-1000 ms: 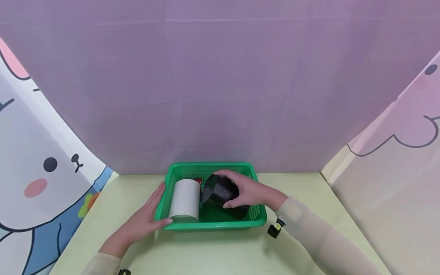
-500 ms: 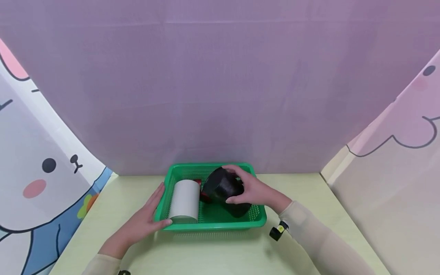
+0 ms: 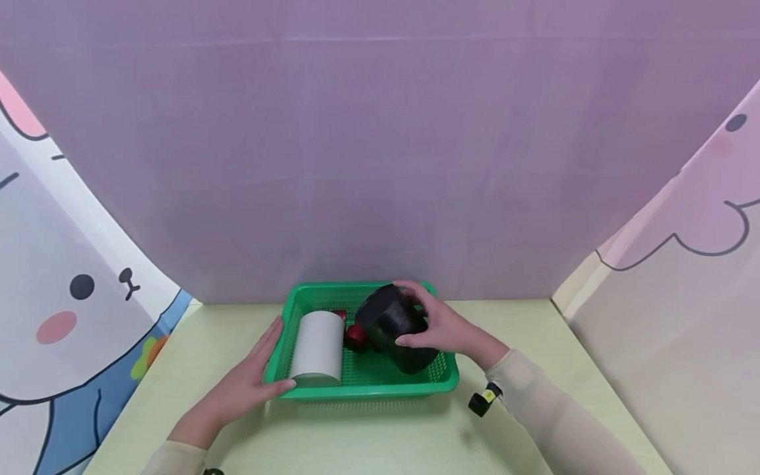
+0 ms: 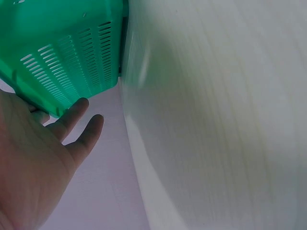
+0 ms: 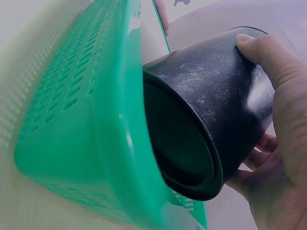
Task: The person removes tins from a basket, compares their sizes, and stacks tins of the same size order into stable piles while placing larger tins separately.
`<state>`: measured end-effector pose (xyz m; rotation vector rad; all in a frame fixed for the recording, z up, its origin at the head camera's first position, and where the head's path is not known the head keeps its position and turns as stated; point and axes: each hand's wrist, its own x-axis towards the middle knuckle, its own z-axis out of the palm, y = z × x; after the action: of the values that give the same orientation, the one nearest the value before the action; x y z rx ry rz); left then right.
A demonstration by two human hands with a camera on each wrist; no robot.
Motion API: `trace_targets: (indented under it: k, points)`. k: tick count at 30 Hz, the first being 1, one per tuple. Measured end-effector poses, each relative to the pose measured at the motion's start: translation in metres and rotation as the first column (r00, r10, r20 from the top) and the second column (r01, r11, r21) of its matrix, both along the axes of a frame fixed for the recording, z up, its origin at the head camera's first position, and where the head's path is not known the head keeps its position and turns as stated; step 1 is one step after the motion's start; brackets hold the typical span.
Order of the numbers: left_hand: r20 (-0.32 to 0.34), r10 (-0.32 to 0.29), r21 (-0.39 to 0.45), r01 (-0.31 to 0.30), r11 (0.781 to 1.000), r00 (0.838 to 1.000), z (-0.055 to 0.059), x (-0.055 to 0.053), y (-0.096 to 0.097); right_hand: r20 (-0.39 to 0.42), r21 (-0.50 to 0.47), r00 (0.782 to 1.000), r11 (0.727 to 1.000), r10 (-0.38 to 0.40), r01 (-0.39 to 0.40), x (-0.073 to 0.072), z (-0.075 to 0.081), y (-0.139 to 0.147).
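A green plastic basket [image 3: 380,392] stands on the table. My right hand [image 3: 442,326] grips a black cylindrical container [image 3: 394,330], thumb on one side and fingers on the other. It is tilted over the basket's right half, and its recessed round end [image 5: 180,132] shows in the right wrist view. My left hand [image 3: 252,379] rests against the basket's left side, fingers straight, thumb at the front rim; in the left wrist view its fingers [image 4: 72,117] lie outside the wall. Inside the basket are a white cylinder [image 3: 318,346] and shiny red objects [image 3: 355,337], partly hidden.
A pale wood-grain table [image 3: 368,442] carries the basket near its back edge. Behind it hangs a purple cloth [image 3: 380,165]. Printed cartoon panels [image 3: 65,264] close off both sides.
My right hand has lifted the black container slightly and moved it right, tilting it more. More of the red objects is uncovered. The left hand has stayed at the basket's side.
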<state>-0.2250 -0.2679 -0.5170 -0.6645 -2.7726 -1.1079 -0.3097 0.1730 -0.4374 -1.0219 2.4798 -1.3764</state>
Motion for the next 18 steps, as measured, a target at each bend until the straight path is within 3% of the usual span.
trace_targets:
  k: [18]
  points:
    - [-0.004, -0.008, -0.008, 0.008, 1.0, 1.0, 0.003, 0.002, 0.001, 0.003, -0.146, 0.997, 0.986, -0.083, 0.083, 0.0, 0.0, 0.014]
